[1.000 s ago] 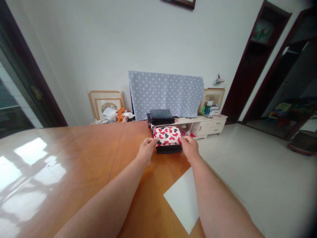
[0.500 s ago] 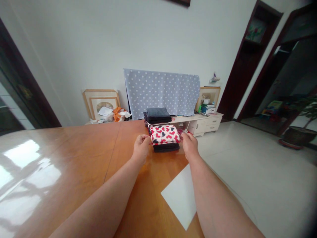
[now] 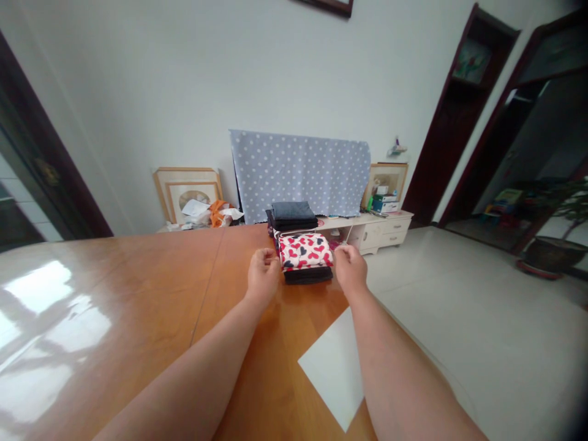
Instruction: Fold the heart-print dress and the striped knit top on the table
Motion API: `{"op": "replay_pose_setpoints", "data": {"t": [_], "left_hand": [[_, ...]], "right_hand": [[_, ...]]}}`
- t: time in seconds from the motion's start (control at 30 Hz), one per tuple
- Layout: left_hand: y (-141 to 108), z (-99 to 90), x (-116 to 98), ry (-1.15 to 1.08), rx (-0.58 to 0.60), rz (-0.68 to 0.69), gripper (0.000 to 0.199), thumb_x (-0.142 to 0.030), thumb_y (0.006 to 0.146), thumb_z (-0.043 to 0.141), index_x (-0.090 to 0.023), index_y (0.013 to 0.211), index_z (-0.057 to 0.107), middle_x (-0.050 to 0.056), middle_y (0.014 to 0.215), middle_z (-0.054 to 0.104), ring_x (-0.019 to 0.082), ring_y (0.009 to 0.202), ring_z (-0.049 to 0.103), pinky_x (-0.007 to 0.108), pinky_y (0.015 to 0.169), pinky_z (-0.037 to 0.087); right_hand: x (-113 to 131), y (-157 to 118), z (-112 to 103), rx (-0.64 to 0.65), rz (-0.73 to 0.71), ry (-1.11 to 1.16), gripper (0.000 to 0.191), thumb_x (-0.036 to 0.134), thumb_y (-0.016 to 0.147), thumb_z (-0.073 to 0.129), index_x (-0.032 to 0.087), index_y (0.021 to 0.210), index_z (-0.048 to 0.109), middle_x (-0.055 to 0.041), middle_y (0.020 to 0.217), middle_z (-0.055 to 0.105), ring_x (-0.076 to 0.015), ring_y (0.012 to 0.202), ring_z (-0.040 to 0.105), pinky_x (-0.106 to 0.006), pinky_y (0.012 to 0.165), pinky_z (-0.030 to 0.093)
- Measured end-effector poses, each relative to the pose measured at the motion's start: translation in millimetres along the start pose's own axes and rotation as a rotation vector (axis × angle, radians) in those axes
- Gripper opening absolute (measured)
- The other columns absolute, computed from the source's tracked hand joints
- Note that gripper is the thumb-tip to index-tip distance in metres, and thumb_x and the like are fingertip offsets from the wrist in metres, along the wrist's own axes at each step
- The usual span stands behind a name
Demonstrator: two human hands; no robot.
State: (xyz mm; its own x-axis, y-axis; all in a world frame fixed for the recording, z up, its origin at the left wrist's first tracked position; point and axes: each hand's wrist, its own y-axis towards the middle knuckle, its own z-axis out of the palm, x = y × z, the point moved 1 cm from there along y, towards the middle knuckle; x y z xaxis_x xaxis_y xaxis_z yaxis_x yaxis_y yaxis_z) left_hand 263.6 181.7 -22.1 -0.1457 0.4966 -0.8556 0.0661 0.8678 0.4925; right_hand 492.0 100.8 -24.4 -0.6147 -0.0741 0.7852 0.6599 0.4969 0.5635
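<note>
A folded white cloth with red and dark hearts [image 3: 304,252] lies on a folded black cloth [image 3: 307,275] on the wooden table [image 3: 138,263]. My left hand [image 3: 263,275] rests to its left, fingers curled, a small gap from the cloth. My right hand [image 3: 350,268] sits at its right edge, also curled, holding nothing. Behind them stands a second pile, a grey-blue folded cloth [image 3: 289,211] on dark folded cloth [image 3: 292,224].
A white paper sheet [image 3: 331,367] lies under my right forearm's side of the table. Beyond stand a white low cabinet [image 3: 381,236], a polka-dot cloth [image 3: 298,177], framed pictures [image 3: 187,195] and a potted plant [image 3: 554,254]. The tiled floor lies right of the table edge.
Both hands have let go of the heart-print cloth's edges and drawn slightly back and outward. The cloth stays in place on the black cloth. The view has shifted slightly.
</note>
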Motion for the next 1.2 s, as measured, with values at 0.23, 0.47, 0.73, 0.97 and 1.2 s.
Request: {"op": "replay_pose_setpoints", "data": {"t": [0.23,0.47,0.73,0.97,1.2], "left_hand": [[-12.0,4.7,-10.9,0.421,0.326,0.313,0.051,-0.047,0.098,0.05,-0.036,0.147,0.05,0.003,0.159,0.045,0.035,0.153,0.023,0.058,0.121,0.021],[-9.0,3.8,5.7,0.368,0.306,0.283,0.056,-0.052,0.1,0.044,-0.031,0.152,0.044,0.007,0.16,0.043,0.031,0.152,0.029,0.054,0.123,0.022],[8.2,-13.6,40.5,0.244,-0.044,-0.075,0.041,-0.044,0.096,0.048,-0.017,0.12,0.066,0.015,0.125,0.068,0.029,0.122,0.06,0.043,0.108,0.044],[6.7,-16.8,39.2,0.184,-0.096,-0.252,0.036,-0.042,0.095,0.049,-0.016,0.112,0.067,0.014,0.116,0.071,0.029,0.114,0.064,0.039,0.101,0.047],[-20.4,-53.4,14.2,0.065,-0.008,-0.345,0.033,-0.038,0.088,0.058,-0.013,0.107,0.066,0.014,0.109,0.073,0.024,0.102,0.068,0.033,0.089,0.051]], "right_hand": [[20.1,-7.0,4.9,0.174,-0.301,-0.2,0.038,0.039,0.088,0.057,0.031,0.122,0.074,-0.0064,0.134,0.065,-0.03,0.123,0.055,-0.046,0.11,0.038],[10.4,-4.5,8.4,0.206,-0.258,-0.133,0.043,0.04,0.091,0.052,0.027,0.129,0.071,-0.0078,0.136,0.065,-0.0292,0.124,0.057,-0.044,0.11,0.039],[4.9,1.9,-6.5,-0.03,0.103,-0.174,0.04,0.04,0.093,0.04,0.02,0.101,0.074,-0.0093,0.1,0.075,-0.0259,0.093,0.063,-0.034,0.078,0.042],[33.9,-3.5,-14.6,-0.131,-0.058,-0.244,0.038,0.042,0.098,0.037,0.019,0.084,0.064,-0.0074,0.083,0.069,-0.0207,0.078,0.056,-0.03,0.069,0.031],[58.8,-6.9,-29.1,-0.24,-0.286,-0.231,0.036,0.041,0.103,0.035,0.021,0.083,0.059,-0.0059,0.08,0.064,-0.0209,0.079,0.057,-0.03,0.072,0.035]]}}
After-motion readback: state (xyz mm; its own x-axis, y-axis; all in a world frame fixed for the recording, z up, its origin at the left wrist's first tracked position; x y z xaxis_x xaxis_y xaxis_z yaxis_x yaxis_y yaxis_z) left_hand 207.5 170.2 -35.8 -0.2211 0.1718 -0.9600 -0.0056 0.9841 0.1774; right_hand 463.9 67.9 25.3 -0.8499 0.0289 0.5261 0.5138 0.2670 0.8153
